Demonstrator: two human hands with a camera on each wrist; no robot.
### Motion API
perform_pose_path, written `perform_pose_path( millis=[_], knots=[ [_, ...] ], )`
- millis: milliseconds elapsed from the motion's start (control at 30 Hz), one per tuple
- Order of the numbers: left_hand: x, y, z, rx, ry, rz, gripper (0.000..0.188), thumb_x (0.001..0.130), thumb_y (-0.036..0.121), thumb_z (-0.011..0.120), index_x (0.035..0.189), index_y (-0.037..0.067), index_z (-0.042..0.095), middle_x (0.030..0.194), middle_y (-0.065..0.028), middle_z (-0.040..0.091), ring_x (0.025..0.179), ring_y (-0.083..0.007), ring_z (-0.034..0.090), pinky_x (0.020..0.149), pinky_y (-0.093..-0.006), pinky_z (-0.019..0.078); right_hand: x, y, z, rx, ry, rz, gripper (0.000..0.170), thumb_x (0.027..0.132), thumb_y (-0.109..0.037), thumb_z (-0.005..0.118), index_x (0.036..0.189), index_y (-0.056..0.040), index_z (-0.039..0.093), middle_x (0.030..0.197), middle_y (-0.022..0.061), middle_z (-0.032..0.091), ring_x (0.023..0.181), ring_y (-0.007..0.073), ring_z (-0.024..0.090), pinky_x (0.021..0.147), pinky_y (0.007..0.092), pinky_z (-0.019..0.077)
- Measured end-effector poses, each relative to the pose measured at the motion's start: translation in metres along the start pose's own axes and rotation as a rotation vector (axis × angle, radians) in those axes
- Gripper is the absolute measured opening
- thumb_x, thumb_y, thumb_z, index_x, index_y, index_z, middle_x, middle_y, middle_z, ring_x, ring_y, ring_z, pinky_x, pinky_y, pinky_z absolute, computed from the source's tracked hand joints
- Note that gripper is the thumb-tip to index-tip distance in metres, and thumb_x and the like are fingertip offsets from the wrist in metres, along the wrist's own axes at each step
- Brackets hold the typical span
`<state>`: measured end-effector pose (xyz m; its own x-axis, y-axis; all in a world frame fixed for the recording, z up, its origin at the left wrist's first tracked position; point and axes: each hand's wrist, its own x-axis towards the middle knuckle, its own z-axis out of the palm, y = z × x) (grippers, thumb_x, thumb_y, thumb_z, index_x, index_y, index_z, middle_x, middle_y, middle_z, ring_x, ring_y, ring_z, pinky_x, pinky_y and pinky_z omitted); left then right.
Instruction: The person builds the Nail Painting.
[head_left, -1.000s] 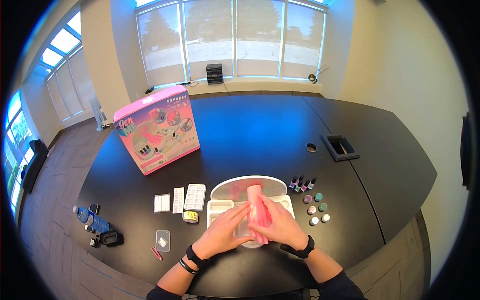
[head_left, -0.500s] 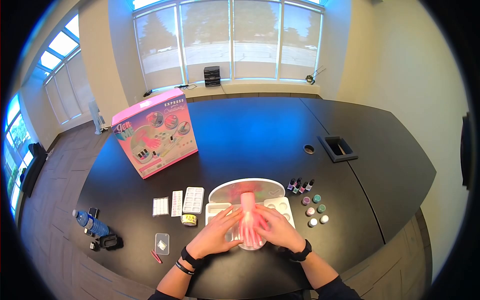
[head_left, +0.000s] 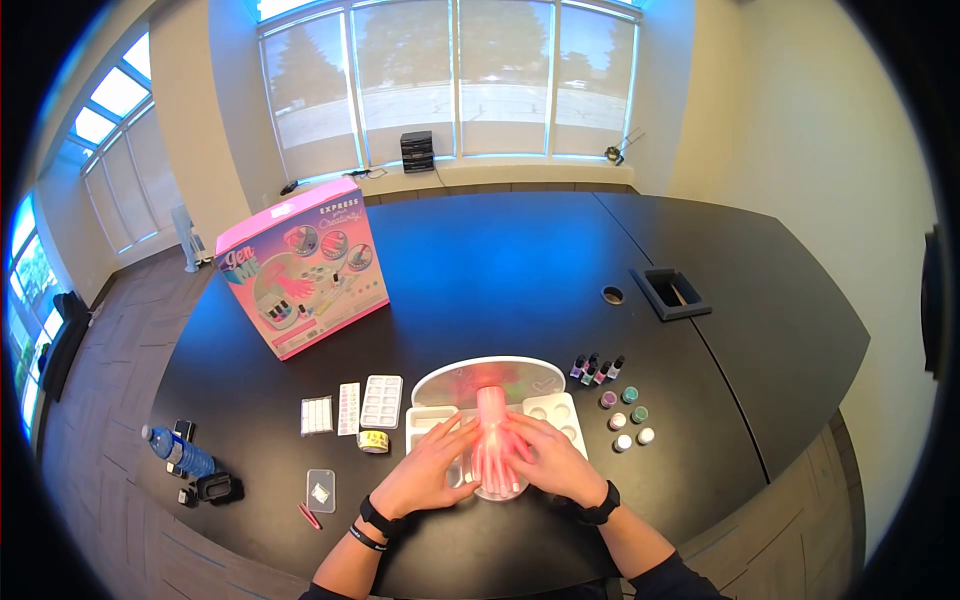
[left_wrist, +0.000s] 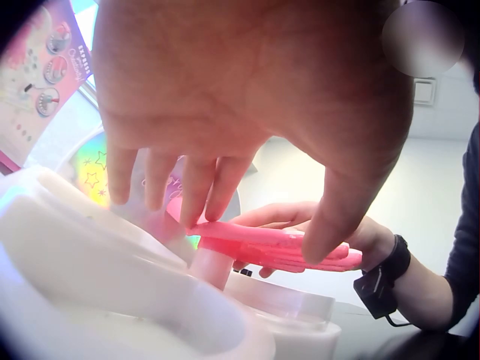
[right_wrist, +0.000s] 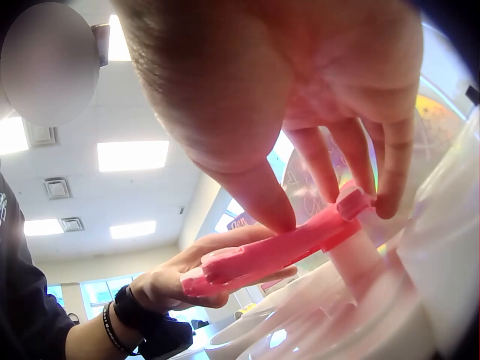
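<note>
I see the white case (head_left: 577, 425) standing on the black counter (head_left: 450, 545) with its lid (head_left: 535, 372) raised at the back; a long compartment runs down its left wing, and round wells are sunk into the right one. To its left I count a white sectioned tray (head_left: 383, 402) and, nearer the edge, a flat clear box (head_left: 321, 491) with something small and white in it (too small on my feed to name). To its right stand little polish bottles (head_left: 597, 370) and six round jars (head_left: 639, 414), some with purple, teal or green showing, others whitish. The pink hand model (head_left: 493, 458) is at the middle of the case, directly between the two hands and touched by both. The left hand (head_left: 436, 466) has its fingers apart and nearly straight, tips against the model's left side, thumb down by its pink fingers. The right hand (head_left: 553, 462) mirrors it, fingers extended and thumb laid on the model's edge; I make out no curled grip on either. The model looks like smooth, glossy plastic, spread-fingered, above a paler cylindrical piece, while the lid's inner face has a shiny rainbow sheen with stars.
</note>
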<state>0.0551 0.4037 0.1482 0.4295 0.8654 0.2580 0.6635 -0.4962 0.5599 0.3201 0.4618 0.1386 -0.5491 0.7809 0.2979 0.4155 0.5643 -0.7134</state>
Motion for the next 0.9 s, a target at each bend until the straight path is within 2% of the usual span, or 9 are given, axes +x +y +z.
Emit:
perform_pose_path(
  millis=[233, 300, 433, 500, 633, 733, 800, 900],
  knots=[
    [-0.0005, -0.0053, 0.0021, -0.007, -0.015, -0.004, 0.085, 0.091, 0.035, 0.083, 0.166, 0.008, 0.053, 0.17, -0.0165, 0.053, 0.163, -0.0443, 0.038, 0.131, -0.0543, 0.0377, 0.0004, -0.0007, 0.0017, -0.035, -0.013, -0.012, 0.053, 0.1, -0.03, 0.077, 0.143, -0.0003, 0.07, 0.155, 0.0229, 0.064, 0.137, 0.043, 0.063, 0.118, 0.0482, 0.05],
    [-0.0001, -0.0052, 0.0013, -0.012, -0.013, -0.001, 0.085, 0.091, 0.035, 0.083, 0.165, 0.008, 0.053, 0.169, -0.0165, 0.053, 0.163, -0.0443, 0.038, 0.131, -0.0544, 0.0378, 0.0005, 0.0024, 0.0039, -0.076, 0.037, -0.06, 0.051, 0.097, -0.027, 0.081, 0.141, -0.0027, 0.072, 0.153, 0.0197, 0.066, 0.129, 0.0402, 0.068, 0.111, 0.0455, 0.0555],
    [0.0, -0.0043, -0.0002, -0.011, -0.018, -0.008, 0.085, 0.09, 0.034, 0.083, 0.165, 0.007, 0.053, 0.169, -0.0166, 0.054, 0.163, -0.0448, 0.038, 0.131, -0.0547, 0.0376, 0.0003, -0.001, 0.0023, -0.071, 0.042, -0.067, 0.051, 0.097, -0.026, 0.081, 0.141, -0.0017, 0.072, 0.152, 0.0198, 0.067, 0.127, 0.0404, 0.068, 0.11, 0.0457, 0.0556],
    [0.0002, -0.0034, -0.0003, -0.018, -0.023, -0.018, 0.085, 0.089, 0.034, 0.083, 0.165, 0.007, 0.053, 0.169, -0.0167, 0.054, 0.163, -0.045, 0.037, 0.131, -0.055, 0.0373, 0.0007, -0.0048, -0.0001, -0.037, -0.007, -0.024, 0.051, 0.101, -0.028, 0.076, 0.142, 0.0011, 0.07, 0.154, 0.0246, 0.064, 0.136, 0.0439, 0.063, 0.118, 0.0489, 0.0498],
    [-0.0008, -0.0031, 0.001, -0.013, -0.016, -0.023, 0.085, 0.089, 0.034, 0.083, 0.164, 0.007, 0.054, 0.169, -0.0168, 0.053, 0.164, -0.0456, 0.036, 0.131, -0.0557, 0.0366, 0.0014, -0.003, 0.0007, -0.054, -0.01, -0.032, 0.051, 0.101, -0.027, 0.075, 0.142, 0.0015, 0.07, 0.153, 0.0248, 0.065, 0.135, 0.0438, 0.063, 0.117, 0.0488, 0.0503],
    [-0.0015, -0.0041, 0.0025, -0.01, -0.019, -0.029, 0.085, 0.089, 0.034, 0.083, 0.164, 0.006, 0.053, 0.17, -0.0171, 0.053, 0.164, -0.0461, 0.034, 0.131, -0.0562, 0.0359, 0.0005, -0.0016, 0.002, -0.061, -0.006, -0.042, 0.051, 0.102, -0.027, 0.075, 0.143, 0.0019, 0.07, 0.152, 0.0248, 0.065, 0.133, 0.0437, 0.064, 0.116, 0.0487, 0.0509],
    [-0.0012, -0.0038, 0.0027, -0.006, -0.02, -0.03, 0.086, 0.089, 0.035, 0.083, 0.164, 0.006, 0.053, 0.17, -0.0174, 0.053, 0.164, -0.0465, 0.033, 0.132, -0.0563, 0.0355, 0.0004, -0.002, 0.0031, -0.107, 0.04, -0.083, 0.049, 0.097, -0.02, 0.078, 0.14, 0.0016, 0.071, 0.149, 0.0218, 0.069, 0.124, 0.0411, 0.068, 0.108, 0.0465, 0.0557],
    [-0.0013, -0.0045, 0.0031, -0.002, -0.023, -0.031, 0.086, 0.09, 0.036, 0.082, 0.165, 0.006, 0.053, 0.17, -0.0179, 0.053, 0.165, -0.0471, 0.033, 0.132, -0.0566, 0.0348, 0.0003, -0.0045, 0.0024, -0.107, 0.031, -0.072, 0.049, 0.097, -0.02, 0.078, 0.14, 0.0016, 0.071, 0.149, 0.0224, 0.069, 0.124, 0.0413, 0.068, 0.108, 0.0466, 0.0556]
  ],
)
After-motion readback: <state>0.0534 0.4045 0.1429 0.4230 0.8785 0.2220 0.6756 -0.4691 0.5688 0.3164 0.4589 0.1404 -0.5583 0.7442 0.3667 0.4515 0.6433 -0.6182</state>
